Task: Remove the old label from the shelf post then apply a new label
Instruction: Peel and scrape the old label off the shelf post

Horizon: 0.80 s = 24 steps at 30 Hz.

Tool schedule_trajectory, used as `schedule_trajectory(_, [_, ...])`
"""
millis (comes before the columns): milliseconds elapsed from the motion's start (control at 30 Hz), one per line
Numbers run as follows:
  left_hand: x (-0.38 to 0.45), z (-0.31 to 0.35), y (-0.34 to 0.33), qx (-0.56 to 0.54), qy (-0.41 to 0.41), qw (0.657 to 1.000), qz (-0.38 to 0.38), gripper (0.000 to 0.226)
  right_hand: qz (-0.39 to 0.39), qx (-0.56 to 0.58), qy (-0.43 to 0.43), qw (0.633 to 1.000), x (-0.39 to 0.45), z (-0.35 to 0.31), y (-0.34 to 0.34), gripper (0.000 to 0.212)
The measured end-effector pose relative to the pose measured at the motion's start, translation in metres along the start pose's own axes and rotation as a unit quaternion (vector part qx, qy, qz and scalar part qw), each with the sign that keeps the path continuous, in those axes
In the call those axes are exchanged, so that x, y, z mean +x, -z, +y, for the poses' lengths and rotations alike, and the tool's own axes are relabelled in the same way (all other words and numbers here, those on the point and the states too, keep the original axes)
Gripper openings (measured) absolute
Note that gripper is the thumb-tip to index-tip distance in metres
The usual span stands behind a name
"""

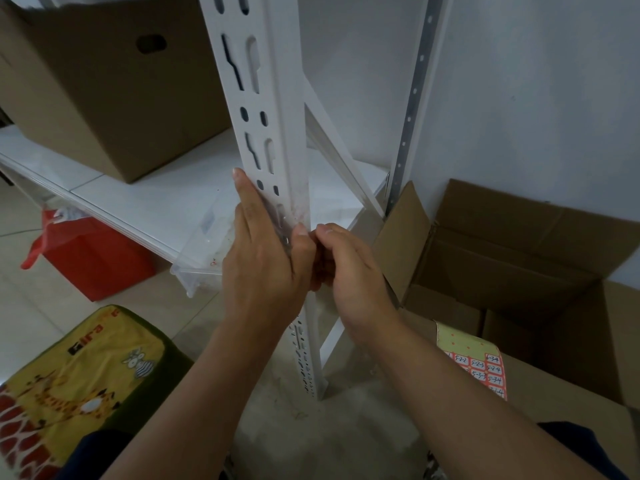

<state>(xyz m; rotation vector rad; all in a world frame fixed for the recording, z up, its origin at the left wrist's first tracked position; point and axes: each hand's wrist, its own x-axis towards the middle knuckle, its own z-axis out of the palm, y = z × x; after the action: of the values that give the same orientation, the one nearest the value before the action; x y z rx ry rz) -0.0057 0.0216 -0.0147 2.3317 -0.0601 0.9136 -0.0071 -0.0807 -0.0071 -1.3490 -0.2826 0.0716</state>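
Shelf post [277,133] stands between a closed cardboard box [104,81] and an open box [519,258] holding a label sheet [481,365]. Left hand [263,268] lies flat-fingered along it; right hand [349,271] pinches at its edge.

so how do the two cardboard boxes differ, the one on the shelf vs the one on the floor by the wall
The box on the shelf is closed, with an oval handle hole in its side; the box on the floor stands open, flaps up. The shelf box sits on the white shelf board left of the shelf post; the floor box is right of it, near the wall. Both are plain brown cardboard.
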Motion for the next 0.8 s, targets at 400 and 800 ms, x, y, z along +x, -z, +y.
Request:
schedule_trajectory(400, [0.003,0.010,0.003,-0.013,0.018,0.999,0.024,0.074,0.004,0.000,-0.015,1.000,-0.001,0.000,0.001,0.042])
schedule_trajectory(800, [-0.002,0.008,-0.005,0.018,0.019,1.000,0.001,0.080,0.029,0.055,-0.045,0.997,0.005,0.012,0.004,0.067])
